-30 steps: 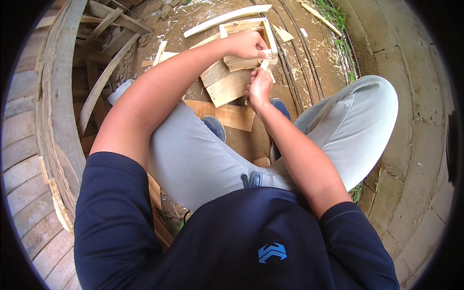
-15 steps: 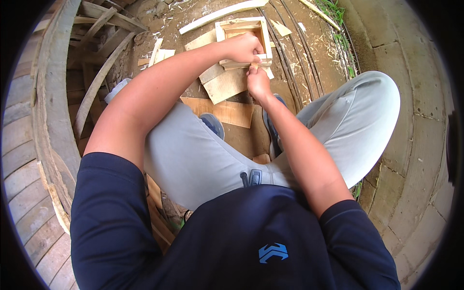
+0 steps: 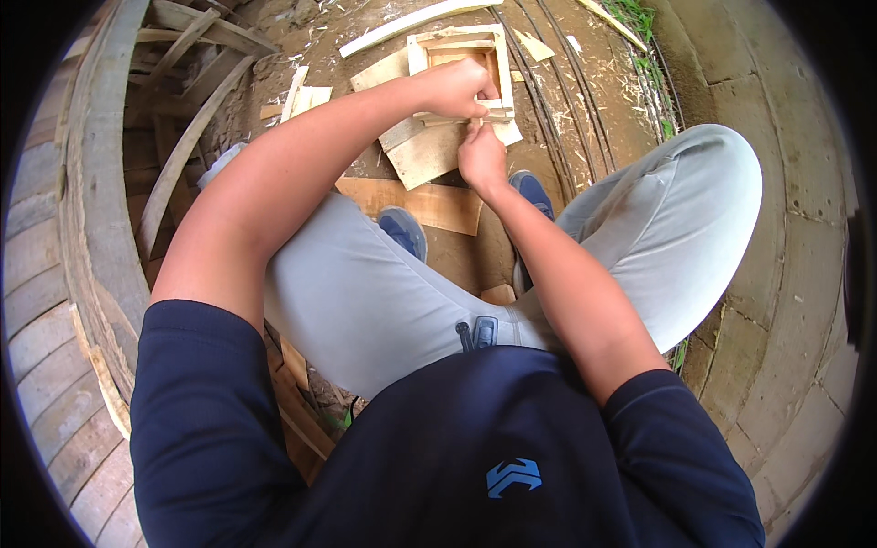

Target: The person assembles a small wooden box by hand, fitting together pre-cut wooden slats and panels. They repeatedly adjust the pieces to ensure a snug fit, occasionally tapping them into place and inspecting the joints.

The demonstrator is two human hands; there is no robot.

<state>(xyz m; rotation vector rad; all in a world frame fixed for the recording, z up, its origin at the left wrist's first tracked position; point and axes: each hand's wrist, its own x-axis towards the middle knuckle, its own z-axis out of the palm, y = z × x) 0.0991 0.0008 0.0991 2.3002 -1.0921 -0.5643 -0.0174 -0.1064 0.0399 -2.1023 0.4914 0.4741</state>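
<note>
A small rectangular wooden box (image 3: pixel 500 66), pale and open at the top, sits on loose boards at the top middle. My left hand (image 3: pixel 454 89) reaches over it, its fingers curled inside the near wall and its thumb at that wall's top edge, closed on the box. Just below, my right hand (image 3: pixel 482 157) is closed in a fist, its thumb and forefinger up against the outside of the near wall. Whatever this hand pinches is hidden by its fingers. Beneath the box lies a pale flat board (image 3: pixel 425 157).
A brown plank (image 3: pixel 416 203) lies near my shoes. Dark thin rods (image 3: pixel 564 96) run along the ground right of the box. A long pale strip (image 3: pixel 416 26) lies beyond it. Stacked timber (image 3: pixel 187 137) stands at left, a paved concrete edge (image 3: pixel 776 183) at right. Wood shavings litter the dirt.
My right hand has turned a little and its knuckles now face up more; the small pale wood bit that showed at its thumb is hidden. My left hand stays on the box.
</note>
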